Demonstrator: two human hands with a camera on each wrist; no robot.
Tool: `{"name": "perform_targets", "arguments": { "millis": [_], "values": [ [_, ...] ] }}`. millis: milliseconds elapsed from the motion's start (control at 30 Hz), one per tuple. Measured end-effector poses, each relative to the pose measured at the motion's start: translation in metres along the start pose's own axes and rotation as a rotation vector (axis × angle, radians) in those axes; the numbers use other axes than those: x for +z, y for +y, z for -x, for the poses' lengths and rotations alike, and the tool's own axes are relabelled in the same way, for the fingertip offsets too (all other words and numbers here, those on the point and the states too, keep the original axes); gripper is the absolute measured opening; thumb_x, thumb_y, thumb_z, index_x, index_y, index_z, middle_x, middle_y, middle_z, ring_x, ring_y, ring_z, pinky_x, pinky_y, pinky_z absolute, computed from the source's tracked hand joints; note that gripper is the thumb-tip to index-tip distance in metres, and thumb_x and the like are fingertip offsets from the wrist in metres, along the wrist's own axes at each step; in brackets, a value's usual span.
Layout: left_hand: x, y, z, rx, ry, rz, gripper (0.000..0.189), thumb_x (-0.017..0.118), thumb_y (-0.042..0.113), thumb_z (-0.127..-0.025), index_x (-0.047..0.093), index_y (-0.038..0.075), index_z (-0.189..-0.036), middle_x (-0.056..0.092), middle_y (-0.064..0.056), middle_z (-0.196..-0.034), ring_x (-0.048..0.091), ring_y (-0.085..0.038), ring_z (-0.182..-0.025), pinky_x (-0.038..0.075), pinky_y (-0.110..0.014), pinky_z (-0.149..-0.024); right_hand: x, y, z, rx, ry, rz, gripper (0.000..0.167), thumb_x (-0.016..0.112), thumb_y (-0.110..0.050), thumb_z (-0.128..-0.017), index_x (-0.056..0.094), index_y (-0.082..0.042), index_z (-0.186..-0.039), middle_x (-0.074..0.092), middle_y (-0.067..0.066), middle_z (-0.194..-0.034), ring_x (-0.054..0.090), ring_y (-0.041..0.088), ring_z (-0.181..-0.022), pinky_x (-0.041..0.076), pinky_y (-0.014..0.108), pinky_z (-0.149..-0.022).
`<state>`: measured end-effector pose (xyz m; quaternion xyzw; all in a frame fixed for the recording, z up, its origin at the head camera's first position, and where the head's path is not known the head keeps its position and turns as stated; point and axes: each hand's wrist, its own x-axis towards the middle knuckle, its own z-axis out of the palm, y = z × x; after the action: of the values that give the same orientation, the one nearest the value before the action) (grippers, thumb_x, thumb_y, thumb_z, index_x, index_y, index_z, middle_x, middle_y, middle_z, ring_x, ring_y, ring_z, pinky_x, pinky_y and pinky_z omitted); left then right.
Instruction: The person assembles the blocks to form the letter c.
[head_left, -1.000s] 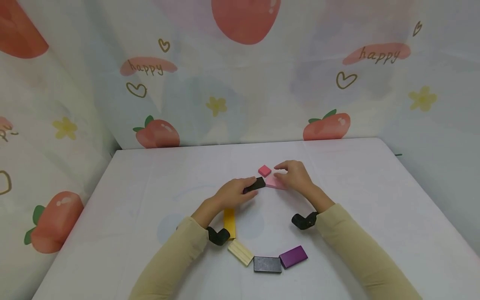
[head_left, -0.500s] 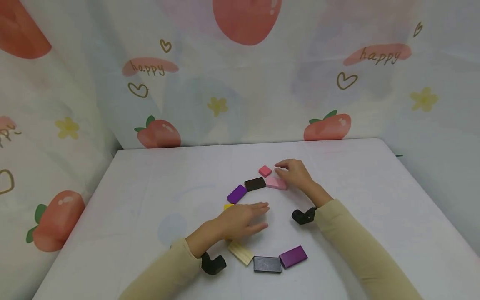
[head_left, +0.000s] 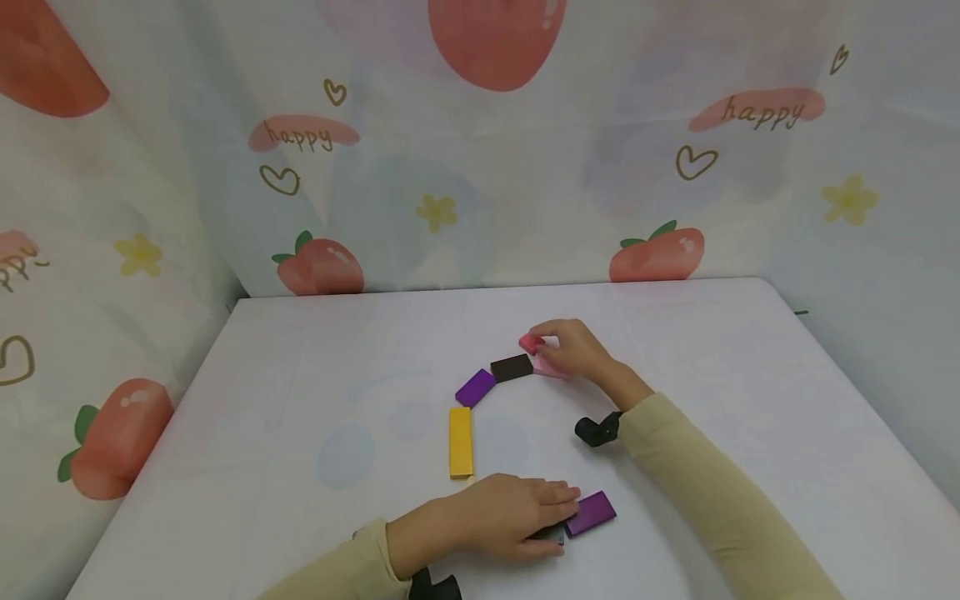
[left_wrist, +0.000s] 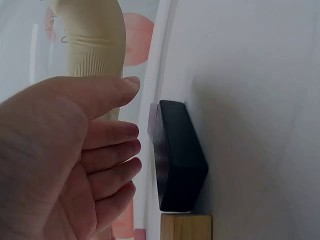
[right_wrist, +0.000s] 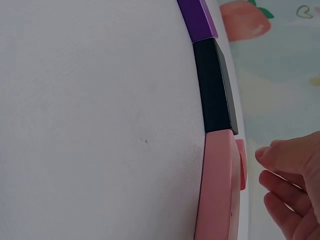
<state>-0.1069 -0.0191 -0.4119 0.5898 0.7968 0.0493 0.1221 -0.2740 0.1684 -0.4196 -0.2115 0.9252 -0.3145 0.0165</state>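
Over the dark grey block (left_wrist: 182, 155) is my left hand (head_left: 502, 517), its fingers extended. In the left wrist view a gap separates the fingertips from that block, and the hand holds nothing. A magenta-purple block (head_left: 592, 513) lies just beyond those fingers. My right hand (head_left: 577, 350) is at a small coral-pink block (head_left: 528, 342), thumb and fingers parted around it. The right wrist view shows the thumb tip slightly apart from this block. Beneath the right hand lies a larger light pink block (right_wrist: 215, 185), partly hidden in the head view, its end against a black block (head_left: 512, 367).
A violet block (head_left: 475, 388) and a yellow block (head_left: 461, 443) continue the curved row on the white table (head_left: 337, 350). A pale wooden block (left_wrist: 185, 227) is mostly under the left hand in the head view. A patterned cloth (head_left: 480, 167) hangs behind the table.
My left hand has left the black block and moved toward the front, over the grey block, uncovering the violet and yellow blocks. The right hand has shifted slightly left to the coral-pink block.
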Motion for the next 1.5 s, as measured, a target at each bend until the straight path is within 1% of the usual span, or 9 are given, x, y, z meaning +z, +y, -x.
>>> {"name": "perform_targets", "arguments": {
  "millis": [233,333,400,567,767,933,1133,1300,1500],
  "values": [
    [0.006,0.007,-0.004,0.055,-0.058,-0.024,0.054,0.040,0.044,-0.096,0.039,0.015,-0.141,0.034,0.007,-0.144,0.025,0.001,-0.130,0.022,-0.014,-0.101,0.006,-0.001,0.001,-0.134,0.009,0.021,0.021,0.063,-0.001,-0.082,0.068,0.003,-0.102,0.067,0.013,-0.100,0.059,0.029,-0.102,0.043,0.043,-0.091],
    [0.007,0.009,-0.005,0.068,-0.058,-0.061,0.053,0.040,0.044,-0.096,0.040,0.014,-0.140,0.034,0.007,-0.144,0.026,0.000,-0.130,0.020,-0.013,-0.102,0.008,0.000,0.000,-0.158,0.000,0.047,0.018,0.062,-0.002,-0.084,0.070,0.003,-0.099,0.067,0.013,-0.102,0.059,0.029,-0.102,0.043,0.041,-0.092],
    [0.007,0.011,-0.005,0.071,-0.058,-0.089,0.052,0.039,0.044,-0.096,0.041,0.014,-0.139,0.035,0.007,-0.143,0.026,0.000,-0.130,0.020,-0.012,-0.102,0.008,0.001,-0.001,-0.165,-0.006,0.095,0.019,0.060,-0.004,-0.086,0.070,0.003,-0.100,0.066,0.013,-0.104,0.059,0.028,-0.104,0.043,0.041,-0.092],
    [0.005,0.012,-0.007,0.057,-0.066,-0.096,0.050,0.039,0.043,-0.097,0.043,0.016,-0.139,0.036,0.007,-0.143,0.028,0.001,-0.129,0.022,-0.013,-0.101,0.000,0.010,0.004,-0.107,0.016,0.208,0.023,0.056,-0.005,-0.088,0.067,0.005,-0.105,0.065,0.015,-0.107,0.057,0.030,-0.106,0.042,0.042,-0.093],
    [0.003,0.012,-0.008,0.036,-0.076,-0.059,0.050,0.039,0.043,-0.097,0.043,0.016,-0.139,0.037,0.008,-0.142,0.029,0.001,-0.128,0.025,-0.014,-0.100,-0.014,0.023,0.013,0.027,0.023,0.202,0.028,0.056,-0.006,-0.089,0.062,0.006,-0.113,0.062,0.018,-0.113,0.054,0.033,-0.110,0.039,0.046,-0.095],
    [0.004,0.012,-0.008,0.022,-0.063,-0.068,0.048,0.038,0.042,-0.097,0.044,0.016,-0.138,0.038,0.008,-0.141,0.031,0.001,-0.127,0.026,-0.014,-0.099,-0.022,0.029,0.025,0.072,0.041,0.227,0.026,0.058,-0.005,-0.088,0.063,0.006,-0.112,0.062,0.019,-0.111,0.055,0.034,-0.108,0.041,0.047,-0.093],
    [0.003,0.014,-0.008,0.013,-0.048,-0.091,0.046,0.038,0.041,-0.098,0.047,0.016,-0.136,0.041,0.008,-0.139,0.032,0.001,-0.126,0.026,-0.013,-0.099,-0.028,0.037,0.042,0.057,0.060,0.245,0.024,0.058,-0.001,-0.086,0.065,0.007,-0.108,0.064,0.019,-0.107,0.057,0.035,-0.105,0.042,0.048,-0.091],
    [0.004,0.016,-0.008,0.018,-0.034,-0.118,0.046,0.037,0.040,-0.098,0.048,0.016,-0.136,0.042,0.008,-0.139,0.033,0.000,-0.126,0.026,-0.013,-0.099,-0.029,0.037,0.057,0.057,0.056,0.263,0.024,0.060,0.001,-0.085,0.065,0.007,-0.108,0.063,0.020,-0.107,0.056,0.036,-0.105,0.042,0.048,-0.090],
    [0.005,0.015,-0.008,0.009,-0.042,-0.089,0.046,0.037,0.041,-0.098,0.046,0.017,-0.137,0.040,0.009,-0.140,0.032,0.001,-0.126,0.027,-0.013,-0.099,-0.028,0.030,0.074,0.030,0.063,0.282,0.025,0.063,0.004,-0.083,0.064,0.008,-0.108,0.063,0.021,-0.107,0.057,0.037,-0.104,0.043,0.049,-0.089]
  ]
}}
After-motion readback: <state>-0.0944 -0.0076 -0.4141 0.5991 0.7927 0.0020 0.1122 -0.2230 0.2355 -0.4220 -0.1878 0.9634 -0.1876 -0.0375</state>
